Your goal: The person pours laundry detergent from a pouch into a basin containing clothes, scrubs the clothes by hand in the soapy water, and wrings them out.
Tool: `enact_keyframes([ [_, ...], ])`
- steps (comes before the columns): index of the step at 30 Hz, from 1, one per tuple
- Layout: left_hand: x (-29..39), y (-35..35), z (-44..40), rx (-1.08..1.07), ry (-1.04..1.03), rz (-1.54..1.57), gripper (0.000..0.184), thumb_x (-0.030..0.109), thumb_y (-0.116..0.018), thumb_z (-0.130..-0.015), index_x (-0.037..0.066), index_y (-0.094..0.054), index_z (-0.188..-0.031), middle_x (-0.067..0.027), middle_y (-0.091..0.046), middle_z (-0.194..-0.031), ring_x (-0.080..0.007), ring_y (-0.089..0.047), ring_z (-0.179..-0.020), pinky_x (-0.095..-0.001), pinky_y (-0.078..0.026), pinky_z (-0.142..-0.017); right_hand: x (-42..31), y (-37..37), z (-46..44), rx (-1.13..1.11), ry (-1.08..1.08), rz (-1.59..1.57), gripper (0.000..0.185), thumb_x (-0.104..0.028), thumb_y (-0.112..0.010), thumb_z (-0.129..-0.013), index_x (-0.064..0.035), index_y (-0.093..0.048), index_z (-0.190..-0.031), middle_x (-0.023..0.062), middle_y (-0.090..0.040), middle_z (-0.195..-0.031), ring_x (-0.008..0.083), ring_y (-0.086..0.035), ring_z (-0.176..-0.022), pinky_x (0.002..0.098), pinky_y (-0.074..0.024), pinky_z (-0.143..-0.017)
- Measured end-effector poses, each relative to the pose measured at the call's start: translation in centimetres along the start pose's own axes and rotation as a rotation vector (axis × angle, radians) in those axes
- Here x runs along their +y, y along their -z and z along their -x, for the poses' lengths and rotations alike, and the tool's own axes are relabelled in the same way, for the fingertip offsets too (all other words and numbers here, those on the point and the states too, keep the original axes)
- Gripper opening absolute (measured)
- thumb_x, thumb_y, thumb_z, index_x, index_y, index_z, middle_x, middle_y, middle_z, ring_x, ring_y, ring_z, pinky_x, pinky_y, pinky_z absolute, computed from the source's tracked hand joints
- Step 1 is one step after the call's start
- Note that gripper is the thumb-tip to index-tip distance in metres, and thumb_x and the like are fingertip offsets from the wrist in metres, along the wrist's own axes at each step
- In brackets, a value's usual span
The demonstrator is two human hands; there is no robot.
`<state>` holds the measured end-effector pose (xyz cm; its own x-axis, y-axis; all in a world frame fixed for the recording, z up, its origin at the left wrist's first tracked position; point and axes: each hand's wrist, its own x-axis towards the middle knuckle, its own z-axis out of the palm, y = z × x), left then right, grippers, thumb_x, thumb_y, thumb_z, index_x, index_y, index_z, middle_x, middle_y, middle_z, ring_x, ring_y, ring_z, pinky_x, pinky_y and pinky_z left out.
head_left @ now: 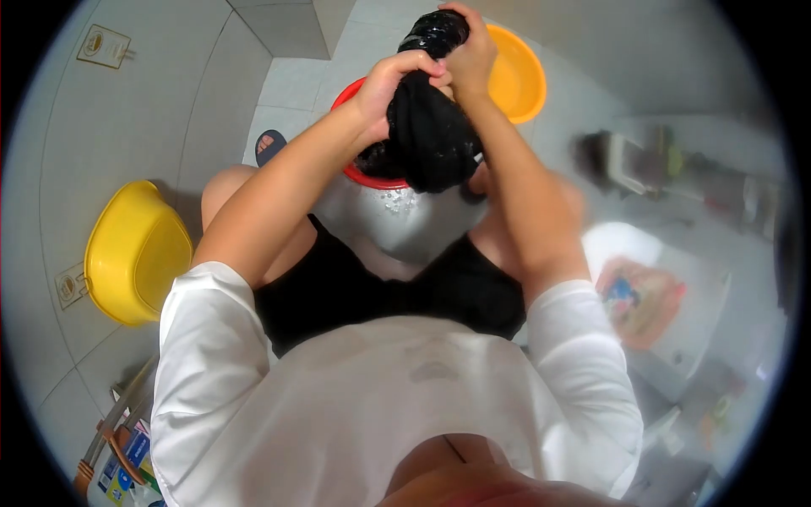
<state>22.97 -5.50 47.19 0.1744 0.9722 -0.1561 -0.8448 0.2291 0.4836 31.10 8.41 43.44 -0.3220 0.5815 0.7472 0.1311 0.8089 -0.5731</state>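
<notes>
A wet, bunched-up black garment (435,135) is stretched between my two hands above a red-rimmed basin (378,181). My left hand (397,89) is closed around its middle, knuckles up. Higher up, my right hand (471,61) grips the twisted, shiny end of the cloth, close beside the left. The lower part of the garment hangs loosely over the basin, hiding most of its inside. Suds (395,201) show just below the front of the red rim. What kind of garment it is, I cannot tell.
An orange basin (534,80) sits on the tiled floor beyond my right hand. At left, a yellow basin (106,253) leans against the wall. My slippered foot (270,145) is beside the red rim. A pink bag (646,300) lies at right; bottles (127,477) stand lower left.
</notes>
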Motion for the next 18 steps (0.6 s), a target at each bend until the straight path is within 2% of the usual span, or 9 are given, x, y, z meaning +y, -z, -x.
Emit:
enact_keyframes([
  [2,-0.1,-0.9,-0.1,0.044,0.007,0.103,0.006,0.011,-0.053,-0.09,0.01,-0.048,-0.089,0.0021,-0.043,-0.071,-0.0118,-0.045,-0.065,-0.0277,-0.043,-0.067,0.2,-1.0,0.2,0.069,-0.17,-0.126,0.031,-0.005,-0.066,-0.079,-0.0091,-0.068,-0.11,0.0101,-0.07,-0.095,0.0262,-0.069,-0.088,0.0363,-0.0546,-0.081],
  [3,-0.4,-1.1,-0.2,0.048,-0.015,0.144,0.005,0.012,-0.053,-0.09,0.01,-0.048,-0.089,0.0016,-0.043,-0.072,-0.012,-0.045,-0.065,-0.0277,-0.043,-0.066,0.2,-1.3,0.3,0.037,-0.454,-0.334,0.036,-0.01,-0.07,-0.078,-0.0098,-0.067,-0.114,0.0092,-0.068,-0.095,0.0226,-0.068,-0.087,0.0341,-0.0552,-0.08],
  [4,-0.5,-1.3,-0.4,0.05,-0.022,0.147,0.005,0.012,-0.053,-0.09,0.01,-0.048,-0.089,0.0016,-0.043,-0.072,-0.012,-0.045,-0.065,-0.0277,-0.043,-0.066,0.3,-1.7,0.4,0.029,-0.451,-0.337,0.036,-0.01,-0.07,-0.078,-0.0098,-0.067,-0.114,0.0092,-0.068,-0.095,0.0226,-0.068,-0.087,0.0341,-0.0552,-0.08],
  [6,-0.7,-1.6,-0.6,-0.03,-0.032,0.218,0.007,0.012,-0.053,-0.09,0.01,-0.047,-0.089,0.0015,-0.043,-0.072,-0.0121,-0.045,-0.065,-0.0277,-0.043,-0.065,-0.1,-2.2,0.5,0.035,-0.522,-0.935,0.038,-0.013,-0.067,-0.082,-0.0114,-0.065,-0.119,0.0081,-0.066,-0.093,0.016,-0.065,-0.083,0.0289,-0.0548,-0.077],
  [7,-0.9,-1.8,-0.7,-0.227,-0.006,0.331,0.008,0.013,-0.053,-0.091,0.011,-0.046,-0.089,0.002,-0.043,-0.071,-0.0117,-0.044,-0.064,-0.0274,-0.042,-0.063,-0.1,-2.5,0.2,0.038,-0.332,-0.977,0.035,-0.013,-0.063,-0.085,-0.016,-0.064,-0.12,0.0074,-0.065,-0.084,0.0172,-0.066,-0.075,0.0293,-0.0556,-0.068],
  [8,-1.0,-2.3,-0.7,-0.228,-0.012,0.334,0.008,0.013,-0.053,-0.091,0.011,-0.046,-0.089,0.002,-0.043,-0.071,-0.0117,-0.044,-0.064,-0.0274,-0.042,-0.063,-0.7,-2.6,0.1,0.052,-0.278,-0.96,0.037,-0.015,-0.065,-0.084,-0.0162,-0.064,-0.12,0.007,-0.065,-0.086,0.018,-0.067,-0.077,0.0299,-0.0554,-0.07],
  [10,-1.0,-3.0,-0.5,-0.139,-0.038,0.352,0.009,0.014,-0.053,-0.091,0.012,-0.045,-0.088,0.0028,-0.044,-0.071,-0.0114,-0.044,-0.064,-0.027,-0.043,-0.062,-1.8,-2.1,0.6,0.126,-0.271,-0.7,0.04,-0.017,-0.07,-0.081,-0.0167,-0.065,-0.12,0.006,-0.067,-0.089,0.0196,-0.068,-0.081,0.0313,-0.0551,-0.074],
  [15,-2.1,-3.4,-1.6,-0.223,-0.098,0.473,0.012,0.015,-0.056,-0.089,0.013,-0.044,-0.085,0.0031,-0.046,-0.07,-0.0111,-0.048,-0.065,-0.0272,-0.044,-0.064,-5.0,-3.9,1.7,0.311,-0.313,0.124,0.049,-0.022,-0.081,-0.074,-0.018,-0.067,-0.12,0.0035,-0.072,-0.098,0.0236,-0.07,-0.092,0.0348,-0.0541,-0.085],
  [18,-2.5,-3.9,-2.2,-0.186,-0.13,0.382,0.017,0.018,-0.057,-0.089,0.015,-0.044,-0.079,0.0033,-0.046,-0.071,-0.0122,-0.048,-0.066,-0.0295,-0.045,-0.065,-6.1,-4.6,1.9,0.373,-0.349,0.396,0.055,-0.026,-0.088,-0.07,-0.0188,-0.068,-0.12,0.0021,-0.074,-0.103,0.026,-0.071,-0.098,0.0368,-0.0535,-0.091],
])
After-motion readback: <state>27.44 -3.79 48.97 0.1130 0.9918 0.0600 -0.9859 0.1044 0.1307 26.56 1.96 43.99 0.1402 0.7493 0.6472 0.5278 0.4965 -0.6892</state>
